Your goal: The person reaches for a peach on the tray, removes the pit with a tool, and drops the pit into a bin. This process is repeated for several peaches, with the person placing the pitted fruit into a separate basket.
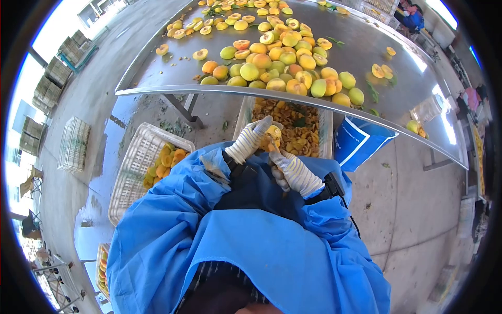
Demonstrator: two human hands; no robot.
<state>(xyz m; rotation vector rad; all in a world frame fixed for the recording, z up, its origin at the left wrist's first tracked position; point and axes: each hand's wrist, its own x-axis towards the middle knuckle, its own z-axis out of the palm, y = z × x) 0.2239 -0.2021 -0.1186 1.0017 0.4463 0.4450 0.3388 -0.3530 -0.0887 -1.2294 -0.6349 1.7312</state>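
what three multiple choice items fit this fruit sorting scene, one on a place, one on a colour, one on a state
1. The white basket sits: A on the floor at the person's left; B on a chair; C on a shelf.
2. The sleeves are: A red; B blue; C black.
3. The left hand: A lies flat and open; B hangs free; C has its fingers closed on a fruit.
Answers: A, the basket stands on the floor beside the person; B, blue cloth covers both arms; C, the gloved fingers wrap the fruit.
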